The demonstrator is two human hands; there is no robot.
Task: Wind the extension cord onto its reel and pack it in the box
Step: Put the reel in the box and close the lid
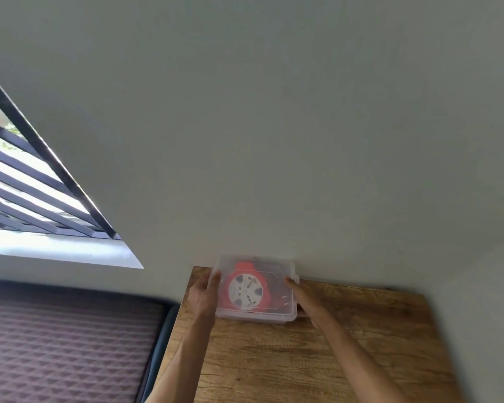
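A clear plastic box [278, 274] with its lid on sits at the far edge of the wooden table [303, 359], against the wall. Inside it lies the red extension cord reel [246, 289] with a white round face, seen through the lid. My left hand [204, 295] grips the box's left side. On the opposite side, my right hand [301, 298] holds the right edge, fingers along the rim. Both arms reach forward from the bottom of the view.
A plain pale wall [274, 141] rises right behind the box. A window with dark bars [26, 184] is at the left. A quilted mattress [64, 344] lies left of the table, below the window.
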